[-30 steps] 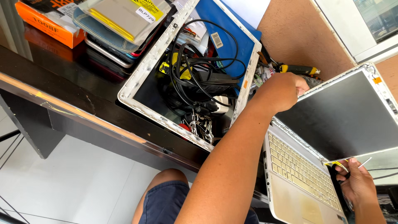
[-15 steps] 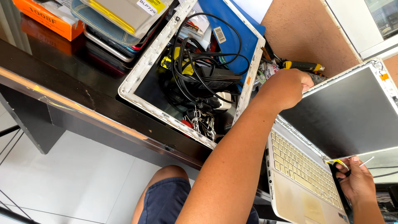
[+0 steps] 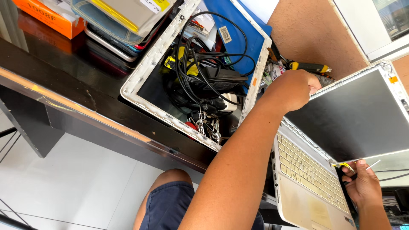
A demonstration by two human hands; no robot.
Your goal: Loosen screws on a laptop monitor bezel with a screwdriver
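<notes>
Our left hand [image 3: 294, 87], in the middle right of the frame, is closed on the top corner of the laptop [image 3: 341, 140] lid. Our right hand [image 3: 362, 185], lower right, pinches a small tool [image 3: 347, 167] at the lid's edge. If we pry too hard, the screen [image 3: 353, 115] could crack.

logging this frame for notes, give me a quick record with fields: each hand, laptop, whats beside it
left hand: left hand grips the top corner of the screen panel
right hand: right hand pinches a small yellow-handled tool at the hinge end
laptop: white laptop, open, screen dark
beside it: white lid shell filled with black cables
surface: dark desk
</notes>
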